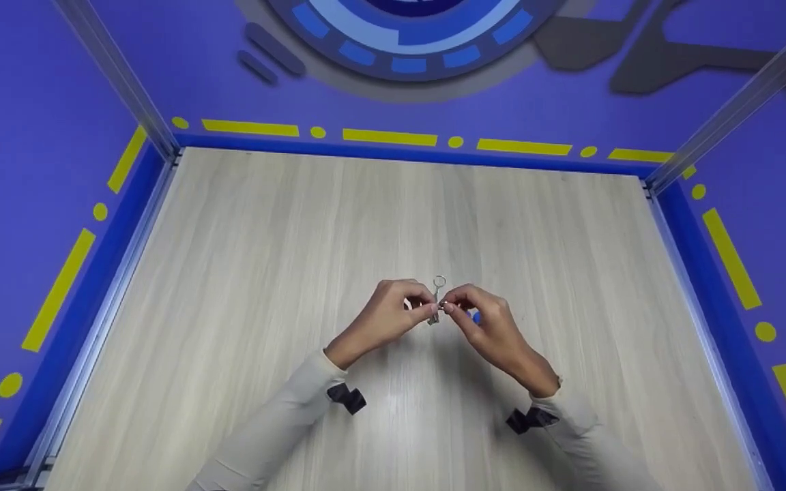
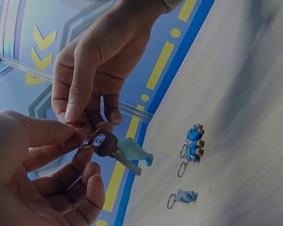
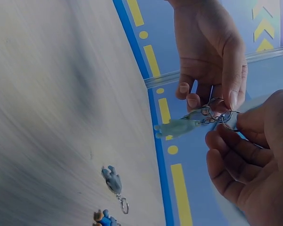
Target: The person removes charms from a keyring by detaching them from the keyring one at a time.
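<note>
In front of me my left hand (image 1: 393, 308) and right hand (image 1: 494, 326) meet fingertip to fingertip. Between them are small metal split rings (image 3: 222, 116), pinched from both sides by thumbs and fingers. A key (image 2: 105, 143) with a dark head hangs from the rings. Beside it dangles a pale green figure keychain (image 3: 179, 127) on a short chain. How the rings pass through one another is too small to tell. The left hand's lower fingers (image 2: 95, 190) are loosely curled below the key.
On the wooden table (image 1: 311, 225) lie a grey figure keychain (image 2: 186, 196) and, a little apart, blue figure keychains (image 2: 194, 149) with metal rings. Blue walls (image 1: 393, 109) with yellow marks stand at the back and both sides.
</note>
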`<move>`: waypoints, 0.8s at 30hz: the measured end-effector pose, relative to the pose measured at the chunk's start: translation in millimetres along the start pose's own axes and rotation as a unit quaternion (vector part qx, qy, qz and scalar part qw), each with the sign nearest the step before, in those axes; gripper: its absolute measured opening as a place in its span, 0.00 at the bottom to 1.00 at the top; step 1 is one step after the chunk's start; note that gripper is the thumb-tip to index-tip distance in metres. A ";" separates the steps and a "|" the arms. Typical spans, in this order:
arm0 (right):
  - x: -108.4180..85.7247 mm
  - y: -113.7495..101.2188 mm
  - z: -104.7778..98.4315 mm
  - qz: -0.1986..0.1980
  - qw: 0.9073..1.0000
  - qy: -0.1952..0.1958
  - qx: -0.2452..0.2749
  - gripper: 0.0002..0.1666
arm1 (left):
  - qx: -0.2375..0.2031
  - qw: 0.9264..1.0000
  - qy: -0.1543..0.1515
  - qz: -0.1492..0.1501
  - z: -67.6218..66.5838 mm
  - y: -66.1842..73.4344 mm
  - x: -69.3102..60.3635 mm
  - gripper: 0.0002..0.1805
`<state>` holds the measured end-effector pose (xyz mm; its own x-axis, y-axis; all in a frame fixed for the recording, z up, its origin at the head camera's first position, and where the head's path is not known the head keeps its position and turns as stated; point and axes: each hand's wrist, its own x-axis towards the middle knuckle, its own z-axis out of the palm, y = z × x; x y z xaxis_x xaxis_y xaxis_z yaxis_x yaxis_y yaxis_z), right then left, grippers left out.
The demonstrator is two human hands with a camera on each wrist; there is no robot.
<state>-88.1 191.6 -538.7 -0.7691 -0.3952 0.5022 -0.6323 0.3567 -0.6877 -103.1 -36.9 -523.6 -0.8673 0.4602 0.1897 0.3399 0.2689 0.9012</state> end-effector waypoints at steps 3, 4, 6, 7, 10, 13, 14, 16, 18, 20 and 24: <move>0.6 -0.3 1.5 -0.013 1.000 -0.005 -0.004 0.08 | -0.002 1.000 0.005 -0.001 1.0 1.4 -2.3 0.04; 0.6 -0.5 1.9 -0.017 1.000 -0.007 -0.003 0.08 | -0.003 1.000 0.006 0.000 1.2 1.9 -3.0 0.04; 0.7 -0.9 2.3 -0.023 1.000 -0.007 -0.001 0.06 | -0.004 1.000 0.006 0.000 1.8 2.5 -4.2 0.04; 0.6 -1.1 2.4 -0.026 1.000 -0.007 0.002 0.03 | -0.005 1.000 0.006 0.002 2.0 2.6 -4.4 0.05; 0.7 -2.7 2.4 -0.030 1.000 -0.006 0.004 0.02 | -0.008 1.000 0.006 0.003 2.2 2.9 -5.4 0.05; 2.0 -5.2 2.6 -0.031 0.999 -0.004 0.009 0.01 | -0.011 1.000 0.012 0.001 1.5 3.0 -6.7 0.05; 2.5 -6.0 2.6 -0.031 0.999 -0.003 0.010 0.04 | -0.014 1.000 0.016 0.001 1.1 2.6 -7.2 0.04; 3.2 -7.0 2.6 -0.029 0.999 -0.002 0.013 0.08 | -0.018 1.000 0.024 0.001 0.4 1.6 -8.3 0.04; 3.3 -7.2 2.4 -0.026 1.000 0.000 0.016 0.10 | -0.024 0.999 0.029 0.003 -0.6 1.1 -9.6 0.04; 2.8 -6.6 1.9 -0.022 1.000 0.003 0.015 0.10 | -0.031 0.999 0.030 0.005 -1.5 0.4 -11.3 0.04; 1.7 -5.7 1.2 -0.015 1.000 0.012 0.020 0.10 | -0.042 0.999 0.027 0.012 -3.3 0.4 -15.2 0.05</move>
<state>-85.7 187.9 -534.6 -0.7523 -0.3842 0.5352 -0.6512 0.3103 -0.6926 -91.0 -46.6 -524.9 -0.8783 0.4188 0.2306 0.3311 0.1849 0.9253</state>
